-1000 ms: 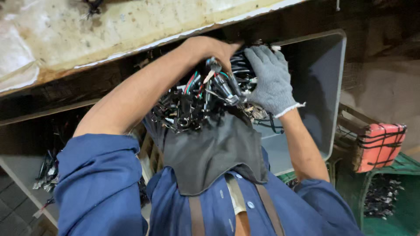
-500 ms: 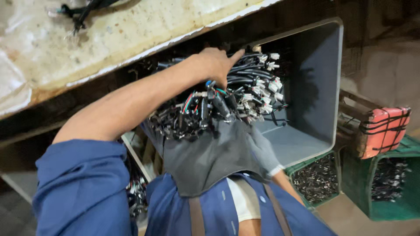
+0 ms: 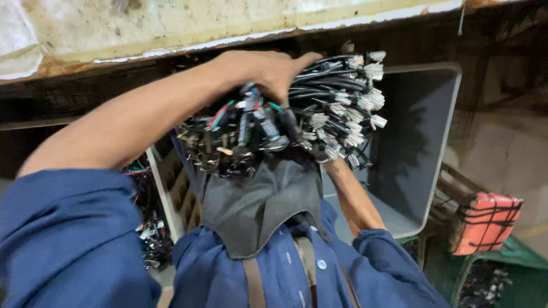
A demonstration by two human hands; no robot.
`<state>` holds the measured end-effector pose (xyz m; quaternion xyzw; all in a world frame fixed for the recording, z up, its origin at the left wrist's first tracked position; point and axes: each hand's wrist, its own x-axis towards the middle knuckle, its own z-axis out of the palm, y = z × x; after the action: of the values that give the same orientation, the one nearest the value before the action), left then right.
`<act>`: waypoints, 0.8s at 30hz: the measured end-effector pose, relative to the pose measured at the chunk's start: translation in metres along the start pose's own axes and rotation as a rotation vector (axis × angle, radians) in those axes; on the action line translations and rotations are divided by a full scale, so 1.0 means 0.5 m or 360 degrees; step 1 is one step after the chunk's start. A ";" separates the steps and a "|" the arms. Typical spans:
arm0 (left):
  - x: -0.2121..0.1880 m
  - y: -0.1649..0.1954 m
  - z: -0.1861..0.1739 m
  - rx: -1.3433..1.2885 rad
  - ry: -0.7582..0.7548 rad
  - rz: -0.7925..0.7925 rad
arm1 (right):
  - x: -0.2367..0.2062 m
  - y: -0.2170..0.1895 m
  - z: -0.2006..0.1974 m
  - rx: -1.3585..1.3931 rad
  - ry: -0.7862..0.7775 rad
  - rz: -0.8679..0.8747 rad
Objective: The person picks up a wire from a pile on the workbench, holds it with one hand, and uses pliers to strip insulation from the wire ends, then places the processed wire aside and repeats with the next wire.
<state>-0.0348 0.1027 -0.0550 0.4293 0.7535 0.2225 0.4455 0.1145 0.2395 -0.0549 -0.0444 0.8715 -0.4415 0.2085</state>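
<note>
We see a grey bin (image 3: 425,142) under a worn bench edge (image 3: 228,34), and above its left side a big bundle of wires (image 3: 297,125) with white plugs. Our left hand (image 3: 274,71) lies clasped over the bundle; our right hand is hidden beneath it, grip unreadable

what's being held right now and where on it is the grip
A thick bundle of black cable harnesses. The left hand presses over its top middle; the right hand is hidden beneath it, forearm reaching up, so its grip cannot be told.
</note>
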 end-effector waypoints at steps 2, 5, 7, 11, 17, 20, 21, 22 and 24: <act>-0.033 -0.007 -0.010 -0.0074 0.0167 0.0139 | 0.014 0.013 0.014 0.0096 -0.0054 0.0070; -0.102 -0.017 -0.005 -0.0208 0.0441 0.0444 | -0.015 0.024 0.040 0.0362 -0.0087 0.0069; -0.151 -0.028 0.005 -0.0232 0.0661 0.0637 | -0.058 0.032 0.047 0.0491 -0.0062 0.0063; -0.279 -0.040 0.062 -0.0345 0.1034 0.0624 | -0.142 -0.011 0.001 0.0460 0.0058 0.0057; -0.428 -0.050 0.146 -0.0148 0.1714 0.0848 | -0.068 -0.157 0.029 0.0335 0.0156 -0.0169; -0.488 -0.071 0.222 -0.0133 0.1974 0.0764 | 0.009 -0.242 0.120 0.0285 0.0057 -0.0386; -0.503 -0.083 0.248 -0.0173 0.2056 0.0759 | 0.013 -0.273 0.124 0.0279 -0.0002 -0.0469; -0.521 -0.096 0.279 -0.0314 0.2165 0.0699 | 0.008 -0.308 0.105 0.0267 -0.0086 -0.0567; -0.545 -0.120 0.344 -0.0503 0.2483 0.0579 | 0.012 -0.374 0.100 0.0272 -0.0261 -0.0755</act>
<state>0.1505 -0.1678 -0.0540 0.1985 0.7252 0.6299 -0.1950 0.1094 0.0868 0.0645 -0.2652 0.7765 -0.5450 0.1721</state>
